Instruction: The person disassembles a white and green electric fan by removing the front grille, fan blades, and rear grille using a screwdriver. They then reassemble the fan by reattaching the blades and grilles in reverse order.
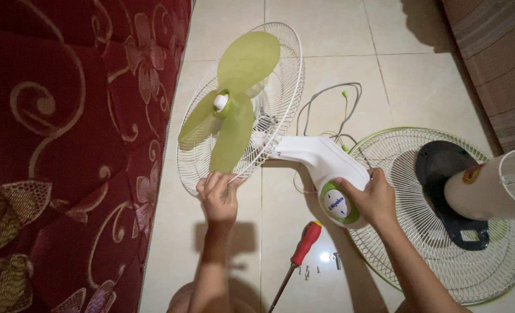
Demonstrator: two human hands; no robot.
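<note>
At far left, a dark red floral fabric surface (66, 145) borders the tiled floor (327, 35). Your left hand (218, 194) pinches the lower rim of the white wire rear fan guard (286, 87), behind the three pale green plastic blades (234, 110). A red-handled screwdriver (305, 243) lies below beside small loose screws (321, 266). Your right hand (373, 197) grips the white fan body's round green-ringed control end (336, 203). The detached front grille (408, 243) lies at right.
</note>
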